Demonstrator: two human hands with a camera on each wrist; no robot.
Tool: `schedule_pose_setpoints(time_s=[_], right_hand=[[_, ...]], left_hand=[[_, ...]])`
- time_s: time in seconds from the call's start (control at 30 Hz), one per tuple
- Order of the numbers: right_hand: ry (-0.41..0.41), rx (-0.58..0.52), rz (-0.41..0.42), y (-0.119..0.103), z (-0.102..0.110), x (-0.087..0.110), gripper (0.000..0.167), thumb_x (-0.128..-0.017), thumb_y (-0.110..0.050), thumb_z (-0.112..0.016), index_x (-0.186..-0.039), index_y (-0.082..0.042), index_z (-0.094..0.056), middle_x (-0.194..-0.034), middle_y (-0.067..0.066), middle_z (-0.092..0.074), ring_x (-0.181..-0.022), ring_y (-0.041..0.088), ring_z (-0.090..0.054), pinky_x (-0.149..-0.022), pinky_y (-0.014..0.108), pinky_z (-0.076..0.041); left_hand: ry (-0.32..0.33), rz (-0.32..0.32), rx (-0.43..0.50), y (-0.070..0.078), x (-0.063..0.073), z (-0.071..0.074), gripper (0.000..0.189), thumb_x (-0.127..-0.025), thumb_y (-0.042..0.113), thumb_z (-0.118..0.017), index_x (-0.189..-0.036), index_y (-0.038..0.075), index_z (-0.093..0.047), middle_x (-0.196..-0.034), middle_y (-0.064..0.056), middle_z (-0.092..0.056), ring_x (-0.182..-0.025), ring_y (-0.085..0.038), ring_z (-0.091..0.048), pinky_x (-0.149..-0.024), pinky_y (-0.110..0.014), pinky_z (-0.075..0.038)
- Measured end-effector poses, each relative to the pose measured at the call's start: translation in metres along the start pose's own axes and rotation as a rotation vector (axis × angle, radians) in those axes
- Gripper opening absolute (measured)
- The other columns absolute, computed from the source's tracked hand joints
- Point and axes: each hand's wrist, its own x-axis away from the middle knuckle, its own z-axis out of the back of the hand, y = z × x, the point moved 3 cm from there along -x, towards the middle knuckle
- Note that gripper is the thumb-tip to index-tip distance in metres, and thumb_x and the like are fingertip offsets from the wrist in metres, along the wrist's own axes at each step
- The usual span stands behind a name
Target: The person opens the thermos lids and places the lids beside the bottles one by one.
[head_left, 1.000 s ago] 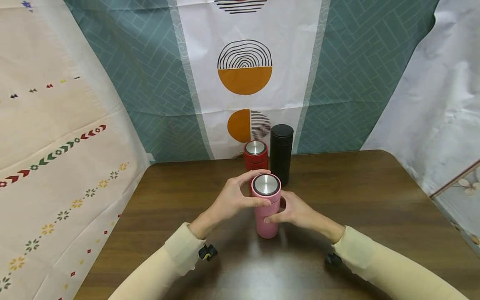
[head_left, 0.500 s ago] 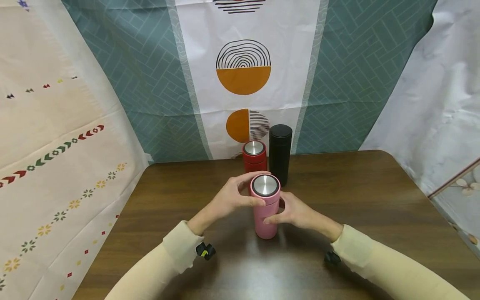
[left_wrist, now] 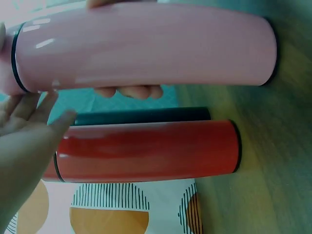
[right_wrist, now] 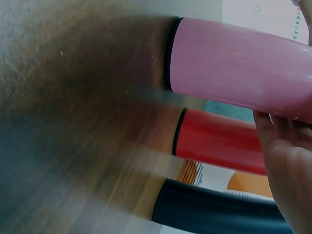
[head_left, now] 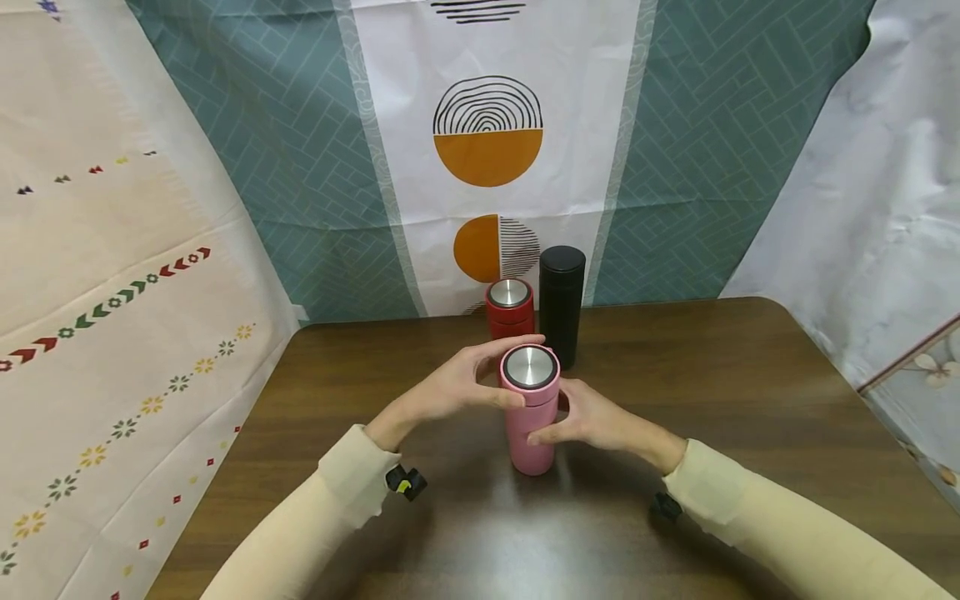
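A pink thermos flask with a steel-topped lid stands upright on the wooden table, in front of two other flasks. My left hand grips it around the lid, thumb at the near side and fingers reaching round the back. Lower down, my right hand holds the body from the right, its thumb across the front. Fingertips of the right hand show beneath the pink body in the left wrist view. The right hand's fingers behind the flask are hidden in the head view.
Just behind stand a red flask with a steel top, partly hidden, and a taller black flask to its right. Patterned cloths hang behind the table and on both sides. Small dark devices sit at both wrists.
My left wrist has moved a little to the left, and its thumb has slid leftward across the front of the lid. The right hand and the pink flask stay in place.
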Motion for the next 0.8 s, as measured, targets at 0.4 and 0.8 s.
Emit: schedule_pose_setpoints(time_s=[0.4, 0.8], right_hand=[[0.007, -0.008, 0.004, 0.001, -0.001, 0.003, 0.061, -0.084, -0.025, -0.087, -0.138, -0.015, -0.061, -0.127, -0.003, -0.069, -0.117, 0.020, -0.064, -0.104, 0.040, -0.051], [0.005, -0.005, -0.007, 0.001, -0.003, 0.000, 0.061, -0.085, -0.024, -0.087, -0.138, -0.012, -0.060, -0.126, -0.001, -0.069, -0.116, 0.021, -0.064, -0.103, 0.038, -0.051]], left_hand=[[0.279, -0.028, -0.140, -0.004, 0.008, -0.016, 0.066, -0.082, 0.023, -0.091, -0.143, 0.025, -0.064, -0.132, 0.009, -0.069, -0.124, -0.015, -0.061, -0.111, -0.046, -0.046], [0.000, 0.011, -0.060, 0.006, -0.001, 0.002, 0.073, -0.087, 0.009, -0.084, -0.153, 0.017, -0.053, -0.139, 0.001, -0.064, -0.128, -0.019, -0.059, -0.110, -0.043, -0.048]])
